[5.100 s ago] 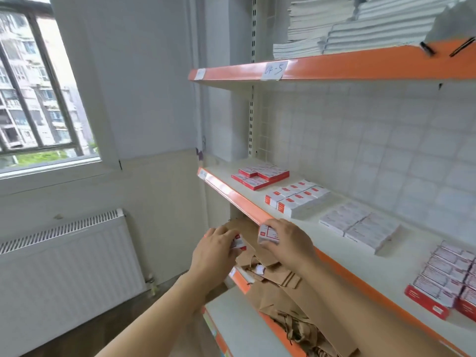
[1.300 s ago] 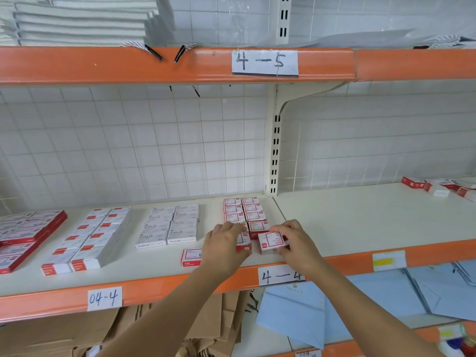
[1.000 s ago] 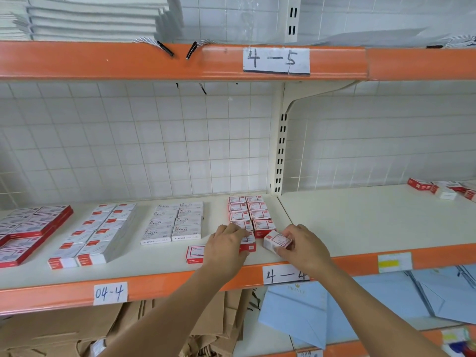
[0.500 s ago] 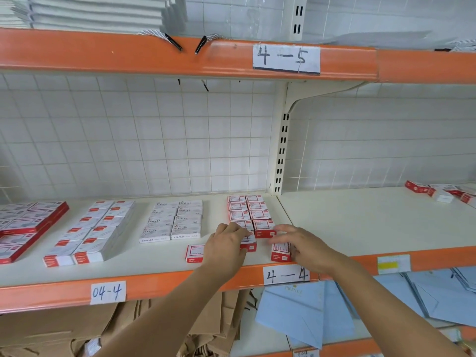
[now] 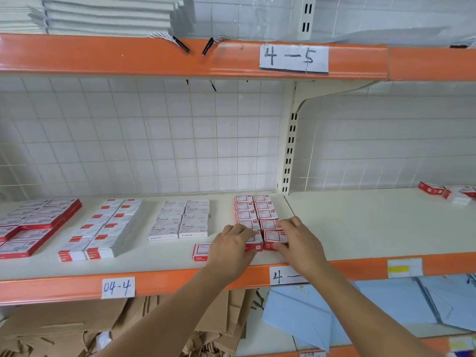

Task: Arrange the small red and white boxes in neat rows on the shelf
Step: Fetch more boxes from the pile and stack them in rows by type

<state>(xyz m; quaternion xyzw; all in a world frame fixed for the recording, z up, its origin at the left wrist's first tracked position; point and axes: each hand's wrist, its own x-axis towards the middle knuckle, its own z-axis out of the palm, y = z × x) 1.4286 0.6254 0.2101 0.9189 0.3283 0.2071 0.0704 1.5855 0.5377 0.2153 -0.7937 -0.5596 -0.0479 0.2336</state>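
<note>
Small red and white boxes (image 5: 255,210) lie in two rows running back from the front of the cream shelf (image 5: 360,222). My left hand (image 5: 231,247) rests over the front box of the left row, fingers curled on it. My right hand (image 5: 298,239) grips the front box of the right row (image 5: 274,237), thumb at its front face, set against the row. One loose red and white box (image 5: 202,251) lies alone just left of my left hand.
Left on the same shelf lie white staple boxes (image 5: 183,219) and two more groups of red and white boxes (image 5: 103,231), (image 5: 33,225). A few boxes (image 5: 448,193) sit far right. The orange shelf lip (image 5: 180,282) runs along the front; brown bags and blue envelopes lie below.
My right hand carried a box from the shelf's front edge back into line at the front of the right row. My left hand stayed on the left row's front box.
</note>
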